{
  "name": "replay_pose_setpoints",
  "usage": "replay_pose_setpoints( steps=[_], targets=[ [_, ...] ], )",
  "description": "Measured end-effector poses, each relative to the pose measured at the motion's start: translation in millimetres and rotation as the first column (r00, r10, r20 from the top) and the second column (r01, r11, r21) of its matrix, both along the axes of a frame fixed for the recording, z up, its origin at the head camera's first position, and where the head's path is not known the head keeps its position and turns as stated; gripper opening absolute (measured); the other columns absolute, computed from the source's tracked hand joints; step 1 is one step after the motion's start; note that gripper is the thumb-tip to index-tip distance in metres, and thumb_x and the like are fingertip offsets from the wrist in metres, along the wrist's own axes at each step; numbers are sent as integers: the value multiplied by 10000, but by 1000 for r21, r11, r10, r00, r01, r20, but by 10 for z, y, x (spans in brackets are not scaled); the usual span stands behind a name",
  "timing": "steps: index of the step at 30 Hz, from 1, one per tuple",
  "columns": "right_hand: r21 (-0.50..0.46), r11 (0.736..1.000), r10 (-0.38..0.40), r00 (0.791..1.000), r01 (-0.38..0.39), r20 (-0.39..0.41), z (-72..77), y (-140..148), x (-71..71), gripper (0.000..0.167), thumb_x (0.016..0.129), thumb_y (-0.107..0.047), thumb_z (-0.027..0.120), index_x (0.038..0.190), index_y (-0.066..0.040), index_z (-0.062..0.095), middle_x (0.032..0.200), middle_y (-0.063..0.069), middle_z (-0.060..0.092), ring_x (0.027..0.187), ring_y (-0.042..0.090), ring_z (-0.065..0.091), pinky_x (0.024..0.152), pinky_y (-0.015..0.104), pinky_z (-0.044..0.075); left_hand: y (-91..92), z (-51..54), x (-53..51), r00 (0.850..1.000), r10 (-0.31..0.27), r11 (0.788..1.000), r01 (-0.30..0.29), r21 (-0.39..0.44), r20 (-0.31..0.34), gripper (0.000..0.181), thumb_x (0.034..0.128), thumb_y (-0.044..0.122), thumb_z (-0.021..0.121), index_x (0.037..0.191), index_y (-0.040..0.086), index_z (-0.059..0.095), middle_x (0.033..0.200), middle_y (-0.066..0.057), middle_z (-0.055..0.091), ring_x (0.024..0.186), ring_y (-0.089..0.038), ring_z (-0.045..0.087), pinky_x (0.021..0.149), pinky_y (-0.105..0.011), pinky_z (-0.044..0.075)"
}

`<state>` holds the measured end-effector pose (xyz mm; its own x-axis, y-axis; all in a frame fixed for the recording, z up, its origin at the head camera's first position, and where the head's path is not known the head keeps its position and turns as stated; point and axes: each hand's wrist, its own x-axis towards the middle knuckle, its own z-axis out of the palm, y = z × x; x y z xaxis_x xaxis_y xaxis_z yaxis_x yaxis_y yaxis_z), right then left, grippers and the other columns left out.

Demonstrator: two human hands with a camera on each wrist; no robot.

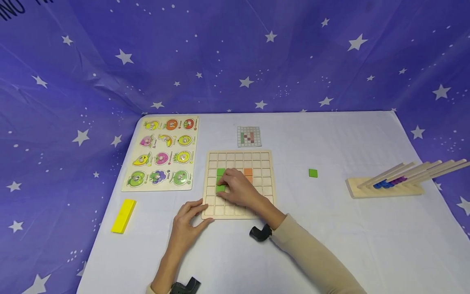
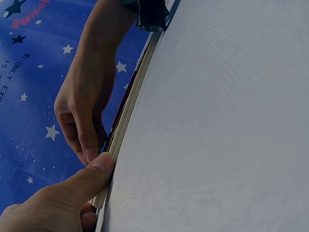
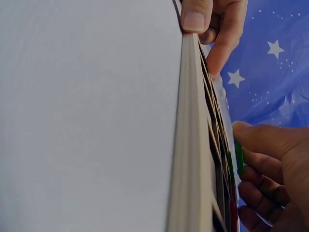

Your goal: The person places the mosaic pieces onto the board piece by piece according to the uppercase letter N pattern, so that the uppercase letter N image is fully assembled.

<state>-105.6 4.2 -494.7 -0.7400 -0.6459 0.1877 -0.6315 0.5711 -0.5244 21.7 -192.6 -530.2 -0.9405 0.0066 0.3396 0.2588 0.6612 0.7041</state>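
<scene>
A wooden grid board (image 1: 240,157) lies flat in the middle of the table. My left hand (image 1: 186,224) holds its near left corner, thumb on the front edge and fingers at the left side. Over the board's left part, my right hand (image 1: 238,188) pinches a green square tile (image 3: 239,154) between thumb and fingers, just at the grid in the right wrist view. Green tiles (image 1: 220,172) sit in a column there, partly hidden by the fingers. Orange tiles (image 1: 248,172) stand in a column to the right, partly covered by the hand.
Behind the board lies a small pattern card (image 1: 249,136). A loose green tile (image 1: 313,173) is to the right, before a wooden peg stand (image 1: 385,188) with beads. A fruit puzzle (image 1: 160,153) and a yellow block (image 1: 123,216) lie on the left.
</scene>
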Motion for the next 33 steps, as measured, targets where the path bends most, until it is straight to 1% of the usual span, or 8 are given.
replay_pose_setpoints(
  steps=[7,16,23,29,33],
  targets=[
    [5,1000,-11,1000,11,-19,-32,-19,2,260,797,-320,819,973,-149,730,942,-51,622,917,127,558,855,301,485,-6,-12,-14,1000,-9,1000,9,1,-20,459,667,148,907,1095,120,743,1188,-50,647,1111,-225,595,944,-78,420],
    [-22,1000,-15,1000,14,-15,-63,-11,0,297,774,-338,837,969,-142,730,921,-47,606,848,112,515,787,280,463,-4,-1,-4,1000,-2,1000,2,-14,-7,468,662,161,910,1097,127,742,1193,-39,644,1121,-212,591,955,-62,406],
    [-18,1000,-17,1000,16,-17,-76,-7,-2,307,776,-354,832,977,-147,726,942,-44,616,888,132,540,820,302,469,1,8,-1,1000,-4,1000,4,-5,-6,463,663,150,908,1095,123,742,1194,-45,645,1118,-214,590,945,-61,411],
    [-17,1000,-12,1000,12,-8,-56,-5,16,284,785,-354,825,977,-163,741,947,-48,620,896,137,534,827,313,463,2,12,-3,1000,-6,1000,6,2,-11,460,663,141,907,1093,115,743,1192,-51,646,1112,-220,590,941,-67,417],
    [1,1000,-7,1000,7,0,-39,8,31,309,792,-367,817,1005,-160,732,973,-44,625,916,133,528,841,307,464,5,11,0,1000,-2,1000,2,2,-8,462,660,138,909,1091,116,743,1192,-48,647,1116,-215,592,949,-67,413]
  ],
)
